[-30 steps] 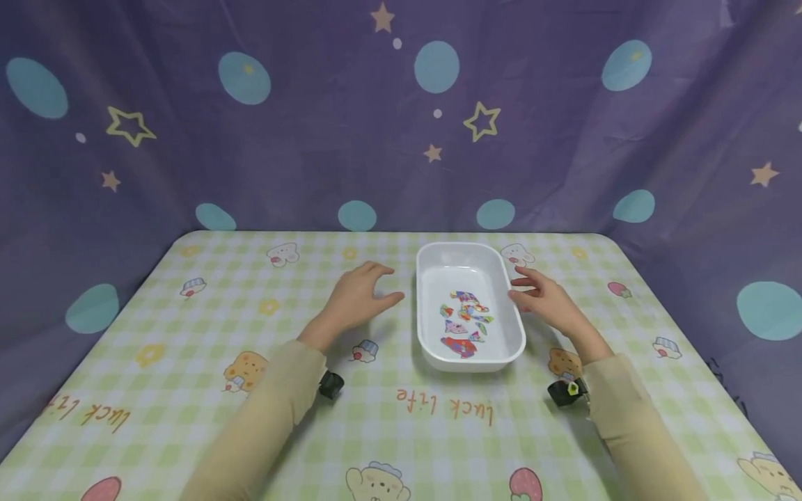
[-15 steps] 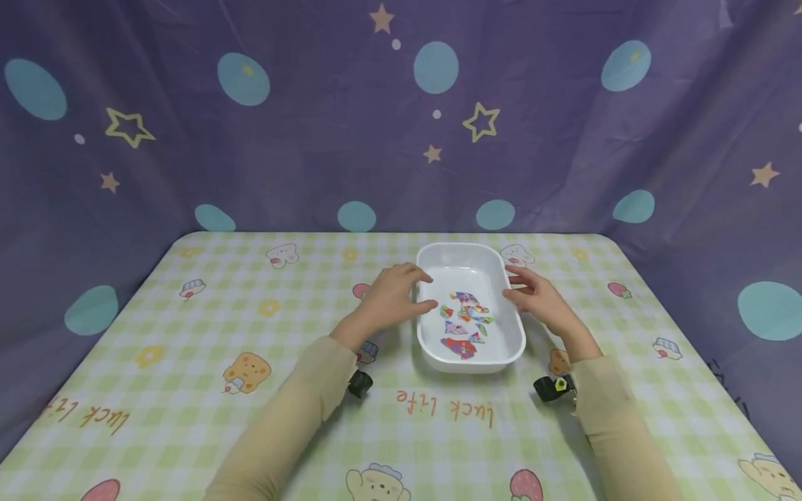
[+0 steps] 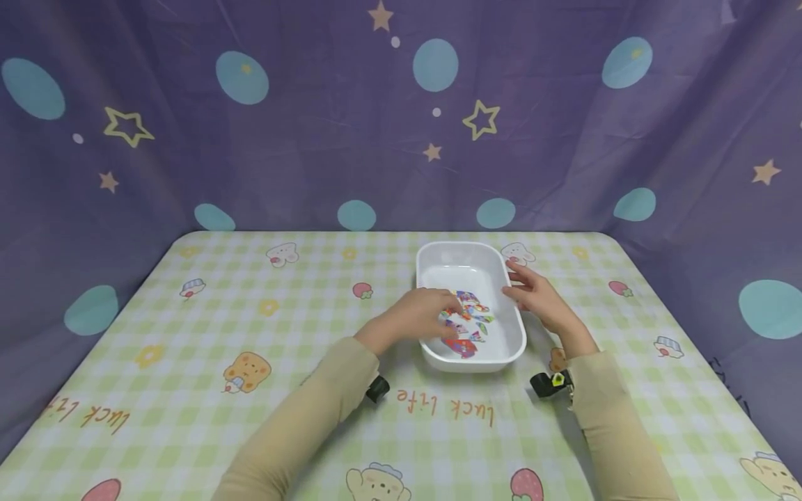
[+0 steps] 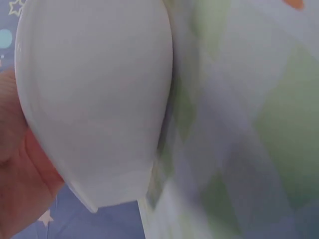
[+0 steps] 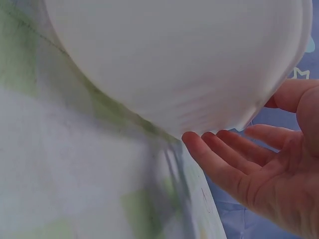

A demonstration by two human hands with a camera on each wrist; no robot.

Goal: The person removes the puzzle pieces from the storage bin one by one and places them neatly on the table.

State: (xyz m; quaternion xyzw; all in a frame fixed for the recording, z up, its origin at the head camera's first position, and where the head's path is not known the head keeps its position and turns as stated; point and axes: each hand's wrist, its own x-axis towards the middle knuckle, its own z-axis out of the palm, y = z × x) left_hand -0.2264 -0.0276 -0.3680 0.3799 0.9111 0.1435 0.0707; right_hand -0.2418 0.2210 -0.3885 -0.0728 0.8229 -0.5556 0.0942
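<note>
A deep white rectangular dish (image 3: 466, 365) stands right of the table's middle. Several small, brightly patterned flat pieces lie on its floor, a red one (image 3: 462, 347) nearest the front. Over the dish's left rim reaches my left hand (image 3: 421, 313), thumb and fingers apart above the pieces and partly covering them. In the left wrist view the dish's outer wall (image 4: 99, 99) hides the fingertips. My right hand (image 3: 544, 300) holds the dish's right side. The right wrist view has its thumb passing behind the rim and the fingers (image 5: 219, 159) against the outer wall.
A green-checked cloth (image 3: 188, 348) with cartoon prints covers the table. Behind and at both sides hangs a purple curtain (image 3: 313, 160) with stars and blue ovals. A black wrist device (image 3: 377, 388) sits below the left sleeve, and another (image 3: 544, 384) by the right one.
My left hand has moved right, from beside the dish to over its pieces. The right hand has come slightly left onto the rim. The dish stays in place.
</note>
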